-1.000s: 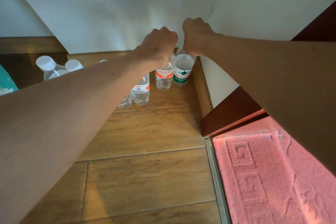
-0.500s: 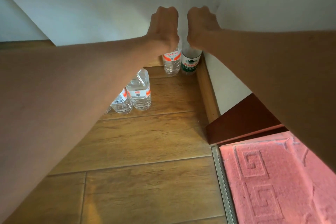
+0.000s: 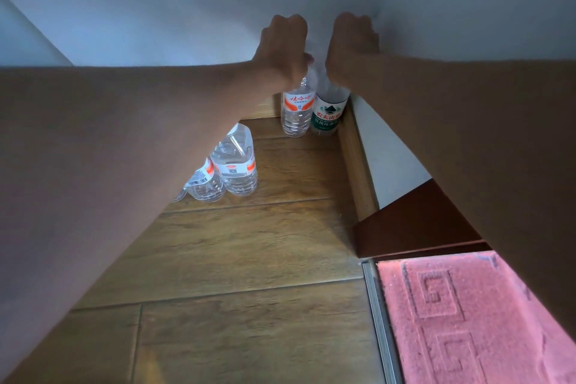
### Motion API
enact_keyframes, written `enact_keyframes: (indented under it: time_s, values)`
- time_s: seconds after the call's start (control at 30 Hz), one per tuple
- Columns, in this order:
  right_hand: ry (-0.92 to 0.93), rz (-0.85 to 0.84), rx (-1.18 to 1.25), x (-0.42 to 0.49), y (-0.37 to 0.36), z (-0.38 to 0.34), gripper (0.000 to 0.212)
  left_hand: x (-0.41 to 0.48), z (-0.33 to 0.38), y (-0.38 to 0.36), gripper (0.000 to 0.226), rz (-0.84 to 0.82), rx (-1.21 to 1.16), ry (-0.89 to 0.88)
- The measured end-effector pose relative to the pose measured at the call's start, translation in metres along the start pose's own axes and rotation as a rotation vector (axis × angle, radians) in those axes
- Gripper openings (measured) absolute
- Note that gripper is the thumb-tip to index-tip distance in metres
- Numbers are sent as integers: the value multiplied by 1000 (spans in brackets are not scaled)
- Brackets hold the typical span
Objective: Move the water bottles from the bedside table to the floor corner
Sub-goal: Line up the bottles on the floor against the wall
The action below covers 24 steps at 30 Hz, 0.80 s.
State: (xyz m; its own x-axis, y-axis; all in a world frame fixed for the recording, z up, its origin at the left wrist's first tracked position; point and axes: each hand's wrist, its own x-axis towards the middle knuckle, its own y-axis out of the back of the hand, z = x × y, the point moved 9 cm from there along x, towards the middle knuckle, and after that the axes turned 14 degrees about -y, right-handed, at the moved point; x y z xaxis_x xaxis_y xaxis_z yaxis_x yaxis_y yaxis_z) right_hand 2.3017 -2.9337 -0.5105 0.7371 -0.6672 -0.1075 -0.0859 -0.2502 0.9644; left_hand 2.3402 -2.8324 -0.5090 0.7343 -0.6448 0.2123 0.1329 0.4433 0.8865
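Floor corner (image 3: 311, 162): left hand (image 3: 282, 47) grips orange-label bottle (image 3: 296, 114); right hand (image 3: 350, 47), 农夫山 bottle (image 3: 327, 118).

Five water bottles (image 3: 236, 162) — two hands (image 3: 282, 47), one pink mat (image 3: 467, 321)

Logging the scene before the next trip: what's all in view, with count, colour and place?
red-labelled bottle: one, clear, upright in the floor corner
green-labelled bottle: one, clear, upright right of it, by the skirting
other bottles: at least two, clear, orange-banded labels, upright beside the left forearm
floor: one, brown wood planks, underneath
skirting: light wood, along the wall bases
walls: two, white, meeting at the corner
mat: one, pink, lower right
threshold strip: one, grey metal, along the mat's left edge
wood panel: one, dark red-brown, above the mat
left hand: one, fingers curled over the red-labelled bottle's top
right hand: one, fingers curled over the green-labelled bottle's top
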Motion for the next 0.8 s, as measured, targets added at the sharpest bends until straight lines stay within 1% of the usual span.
enact_keyframes:
  time_s: [0.1,0.27,0.33,0.5,0.57,0.67,0.73,0.8]
  values:
    - [-30,-14,27,3,0,2,42,5,1,1,35,3,2,-18]
    - [-84,2,82,3,-3,5,49,3,-2,-3,39,-7,-29,-37]
    - [-78,5,60,2,-7,5,51,0,-5,-4,43,-41,-34,-61]
    - [-114,105,-41,-3,-5,4,52,-13,-14,4,54,-116,-93,-92]
    - [-78,171,-145,-12,-6,-1,53,-21,-16,17,55,-102,-103,-115]
    - [39,256,-344,-26,-7,-12,65,-35,-20,42,51,-45,-91,-148]
    - [116,263,-417,-39,-4,-27,73,-46,-25,64,45,-2,-81,-169]
    - [201,246,-459,-56,0,-48,76,-59,-32,85,40,27,-66,-170]
